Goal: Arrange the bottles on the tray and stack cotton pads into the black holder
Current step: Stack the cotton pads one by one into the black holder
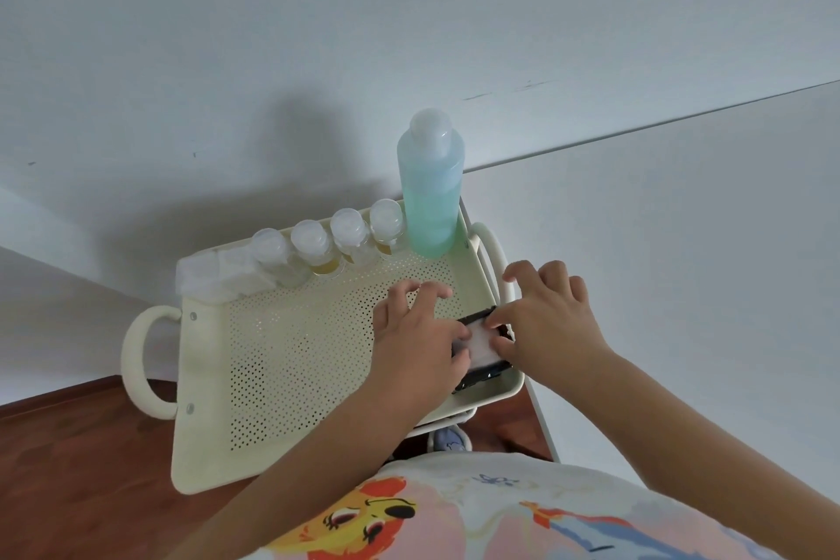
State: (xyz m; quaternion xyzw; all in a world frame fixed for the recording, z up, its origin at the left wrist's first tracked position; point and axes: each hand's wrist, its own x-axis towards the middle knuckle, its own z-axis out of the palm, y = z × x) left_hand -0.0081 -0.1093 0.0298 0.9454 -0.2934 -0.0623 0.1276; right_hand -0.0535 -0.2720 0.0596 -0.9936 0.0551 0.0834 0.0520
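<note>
A cream perforated tray (295, 355) holds a tall bottle of blue-green liquid (429, 191) at its far right corner. Several small clear bottles (329, 243) stand in a row along the far edge beside it. A clear bag of cotton pads (213, 275) lies at the far left corner. The black holder (482, 375) sits in the tray's near right corner with white cotton pads (482, 343) in it. My left hand (416, 341) and my right hand (545, 318) both press on those pads from either side, fingertips pinching them; the holder is mostly hidden.
The tray has looped handles at the left (141, 359) and right (493, 250) ends and stands against a white wall. A white surface (682, 264) lies to its right. Brown wooden floor (77, 468) shows below left. My patterned shirt fills the bottom.
</note>
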